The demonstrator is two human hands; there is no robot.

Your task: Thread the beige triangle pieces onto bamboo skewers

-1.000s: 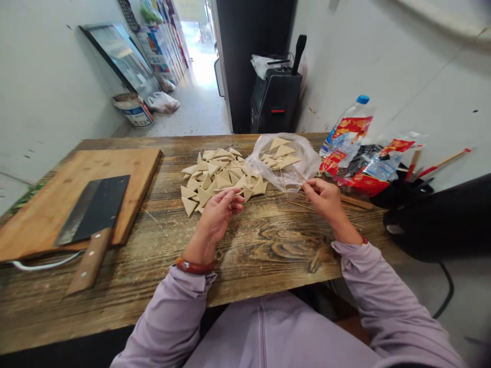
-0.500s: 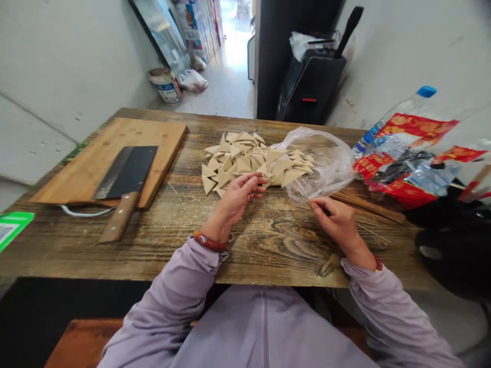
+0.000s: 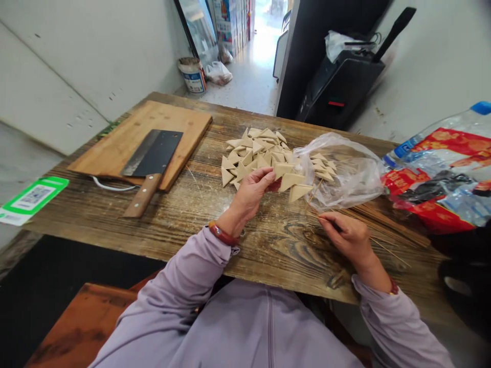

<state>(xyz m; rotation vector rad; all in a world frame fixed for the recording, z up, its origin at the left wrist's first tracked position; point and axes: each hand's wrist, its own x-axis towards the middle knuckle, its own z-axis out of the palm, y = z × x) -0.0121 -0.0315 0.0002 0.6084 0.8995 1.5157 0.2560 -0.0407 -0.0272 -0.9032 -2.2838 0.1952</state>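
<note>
A heap of tan triangular pieces (image 3: 253, 158), perhaps dough or bean curd, lies on the wooden table (image 3: 192, 245). My left hand (image 3: 253, 193) is curled at the heap's near edge, against several larger triangles (image 3: 291, 183). Whether it holds one is hidden by the fingers. My right hand (image 3: 345, 235) pinches a thin bamboo skewer (image 3: 378, 244) between thumb and fingers. A clear plastic bag (image 3: 345, 174) with more triangles in it lies just beyond that hand.
A loose bundle of skewers (image 3: 395, 222) lies right of the bag, near a water bottle (image 3: 441, 158) and red-printed wrappers (image 3: 425, 209). A cleaver (image 3: 151, 158) rests on a wooden cutting board (image 3: 138, 143) at the left. A green QR card (image 3: 32, 200) lies at the table's left edge.
The whole scene has shifted right and down in view as my head turned. The bag's mouth now sits farther right, and my left hand has closed in on the larger triangles.
</note>
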